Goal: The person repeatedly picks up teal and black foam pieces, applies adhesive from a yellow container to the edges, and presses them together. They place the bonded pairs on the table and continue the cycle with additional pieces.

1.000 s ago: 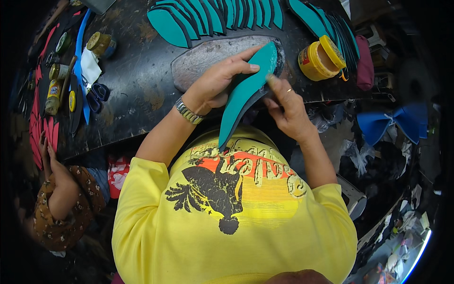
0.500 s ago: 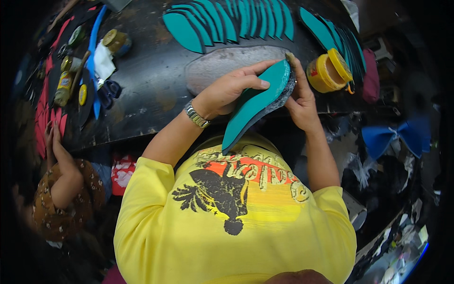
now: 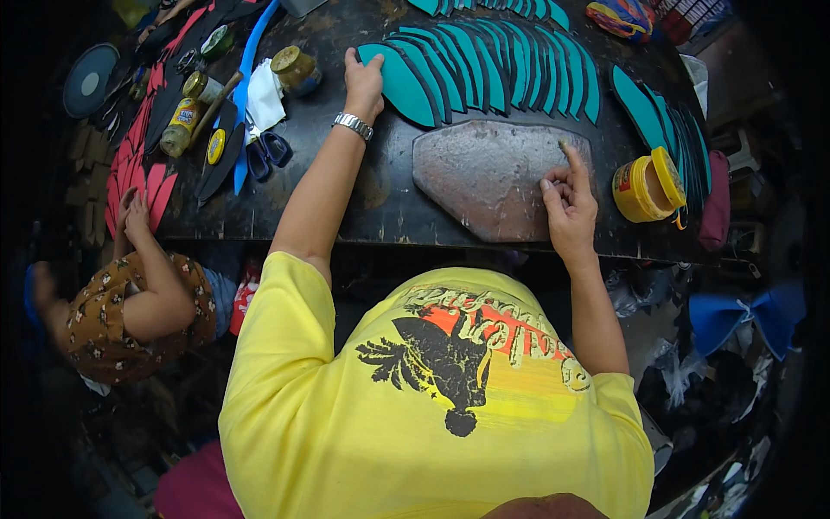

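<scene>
Across the bench (image 3: 372, 216), my left hand (image 3: 365, 86) is now stretching to the row (image 3: 510, 69), its thumb lying on the leftmost teal piece (image 3: 399, 85). Neither hand is holding one before me any more, so that piece is apparently joining the others. My right hand (image 3: 572, 201) is hanging over the slab (image 3: 484, 182), grasping nothing. Whether my left fingers are pinching, I cannot tell; their undersides are hiding. Overlap is covering most pieces.

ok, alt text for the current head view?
Wearer's left hand touches the leftmost teal insole of a fanned row on a dark worktable; right hand is over a flat slab, left of an open yellow jar.
</scene>
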Tool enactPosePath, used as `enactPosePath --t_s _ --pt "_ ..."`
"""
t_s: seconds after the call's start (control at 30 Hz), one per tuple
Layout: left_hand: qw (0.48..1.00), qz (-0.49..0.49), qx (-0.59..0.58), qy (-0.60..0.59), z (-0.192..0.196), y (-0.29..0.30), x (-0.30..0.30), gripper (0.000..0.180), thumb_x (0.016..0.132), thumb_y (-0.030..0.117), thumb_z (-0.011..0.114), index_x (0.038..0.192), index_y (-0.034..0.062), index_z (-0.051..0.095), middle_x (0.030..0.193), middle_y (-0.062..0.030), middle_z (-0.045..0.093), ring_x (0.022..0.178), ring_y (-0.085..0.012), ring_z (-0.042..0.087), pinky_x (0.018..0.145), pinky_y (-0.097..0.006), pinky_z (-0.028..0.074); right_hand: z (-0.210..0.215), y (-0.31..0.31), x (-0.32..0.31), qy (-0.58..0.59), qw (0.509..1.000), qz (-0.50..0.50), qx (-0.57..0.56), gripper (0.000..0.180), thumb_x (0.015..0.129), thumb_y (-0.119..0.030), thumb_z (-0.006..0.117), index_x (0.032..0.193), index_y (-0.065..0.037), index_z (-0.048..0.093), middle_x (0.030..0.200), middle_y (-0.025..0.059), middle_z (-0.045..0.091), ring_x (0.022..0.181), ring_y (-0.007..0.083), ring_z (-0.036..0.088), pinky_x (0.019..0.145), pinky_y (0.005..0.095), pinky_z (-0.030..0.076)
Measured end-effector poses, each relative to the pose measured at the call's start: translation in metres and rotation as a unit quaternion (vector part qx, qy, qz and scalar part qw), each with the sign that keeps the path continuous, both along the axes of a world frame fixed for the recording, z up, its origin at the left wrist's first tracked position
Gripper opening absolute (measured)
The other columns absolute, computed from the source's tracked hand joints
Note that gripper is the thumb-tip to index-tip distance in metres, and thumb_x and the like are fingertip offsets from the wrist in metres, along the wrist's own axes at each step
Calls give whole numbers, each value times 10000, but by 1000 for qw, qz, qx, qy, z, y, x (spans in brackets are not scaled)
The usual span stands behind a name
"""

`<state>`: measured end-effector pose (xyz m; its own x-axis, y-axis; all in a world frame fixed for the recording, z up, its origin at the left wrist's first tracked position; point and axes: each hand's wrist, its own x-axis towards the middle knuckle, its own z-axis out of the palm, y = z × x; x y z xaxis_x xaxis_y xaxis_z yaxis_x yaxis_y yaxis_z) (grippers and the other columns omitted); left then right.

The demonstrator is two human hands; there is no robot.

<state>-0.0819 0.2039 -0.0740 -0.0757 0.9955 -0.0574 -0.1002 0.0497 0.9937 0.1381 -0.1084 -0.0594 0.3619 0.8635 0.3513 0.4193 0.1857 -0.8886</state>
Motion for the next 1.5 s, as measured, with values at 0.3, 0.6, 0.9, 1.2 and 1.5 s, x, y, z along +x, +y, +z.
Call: enactPosePath --t_s 0.3,0.6,0.9,1.2,1.5 --pt "899 33 137 415 -5 6 18 870 869 115 672 1526 -29 120 1429 -329 391 1335 -471 396 1136 -492 317 4 -1 -6 -43 999 -23 -13 610 879 18 625 1456 -115 476 845 49 615 638 77 530 622 234 463" --pt "852 59 243 461 1 -13 27 813 826 124 696 1500 18 254 1501 -295 252 1386 -469 269 1140 -513 266 12 -3 -8 -70 998 -7 -5 644 873 27 639 1469 -123 449 895 33 613 676 61 519 638 216 450" --pt "834 -345 350 250 56 -171 73 358 868 55 672 1225 74 660 1311 -146 583 1249 -299 541 1043 -385 430 81 -30 74 -117 966 -171 153 640 868 0 680 1458 -120 463 871 -3 621 711 44 522 635 204 455" --pt "821 -398 344 222 45 -197 84 272 861 -8 661 1124 52 695 1172 -117 662 1078 -272 644 919 -347 504 74 -16 231 -123 973 -191 -38 796 805 -195 796 1504 -162 417 1031 133 693 921 195 659 860 329 527" --pt "812 -387 379 218 38 -199 83 242 839 -14 682 1071 53 696 1076 -93 681 1022 -263 637 895 -346 491 70 61 262 -367 891 -31 -267 1125 692 -418 870 1573 -320 177 1454 239 465 1363 402 437 1129 478 376"
